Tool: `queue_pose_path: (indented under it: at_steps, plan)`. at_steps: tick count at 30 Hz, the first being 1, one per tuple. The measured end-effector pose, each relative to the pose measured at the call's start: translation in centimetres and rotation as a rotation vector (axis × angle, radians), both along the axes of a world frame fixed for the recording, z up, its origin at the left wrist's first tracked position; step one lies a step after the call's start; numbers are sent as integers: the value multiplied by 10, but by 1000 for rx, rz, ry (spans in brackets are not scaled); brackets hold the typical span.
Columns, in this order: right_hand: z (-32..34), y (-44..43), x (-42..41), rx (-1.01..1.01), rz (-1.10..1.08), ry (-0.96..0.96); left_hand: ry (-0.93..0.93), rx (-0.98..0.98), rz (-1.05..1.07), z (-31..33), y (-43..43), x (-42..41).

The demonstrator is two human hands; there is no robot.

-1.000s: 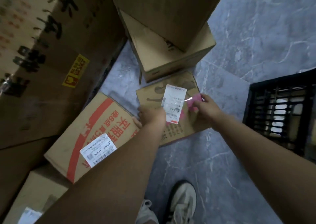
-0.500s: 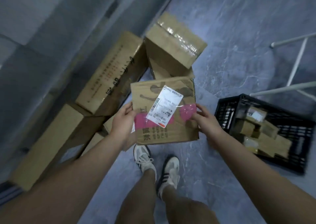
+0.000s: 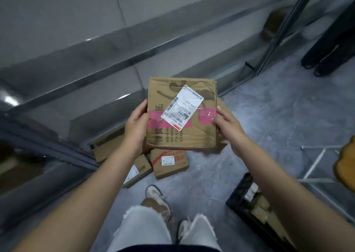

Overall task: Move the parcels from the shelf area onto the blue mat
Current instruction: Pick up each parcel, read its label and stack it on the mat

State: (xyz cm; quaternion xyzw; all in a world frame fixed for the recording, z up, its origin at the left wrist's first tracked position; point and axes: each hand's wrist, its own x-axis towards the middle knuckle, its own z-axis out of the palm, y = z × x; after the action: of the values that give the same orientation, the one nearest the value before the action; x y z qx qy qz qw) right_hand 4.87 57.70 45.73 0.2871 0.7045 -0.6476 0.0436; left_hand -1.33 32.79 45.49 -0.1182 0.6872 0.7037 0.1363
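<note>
A flat cardboard parcel (image 3: 199,134) with pink tape and a white shipping label is held up in front of me, well above the floor. My left hand (image 3: 135,124) grips its left edge and my right hand (image 3: 225,123) grips its right edge. Below it, several other cardboard parcels lie on the grey floor against the shelf: a red-printed box (image 3: 169,163), a small box (image 3: 137,170) and a long box (image 3: 107,146). No blue mat is visible.
A grey metal shelf (image 3: 119,63) runs along the left and back. A black plastic crate (image 3: 257,207) with small parcels stands at lower right. White rack legs (image 3: 315,161) and an orange object (image 3: 345,167) are at the right edge. My feet stand below.
Both hands have lifted the pink-taped parcel off the floor pile and raised it. My head has risen too, so the boxes on the floor now look smaller and farther below.
</note>
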Motion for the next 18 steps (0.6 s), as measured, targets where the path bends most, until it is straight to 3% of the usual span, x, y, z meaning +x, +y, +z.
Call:
queue_pose_path:
  at_steps: [7,18]
  plan:
    - [65,-112,-2,76,315,100,118,27,323,53,-120,86]
    - [90,-436,45,116,949,172,168,131,852,59,-389,268]
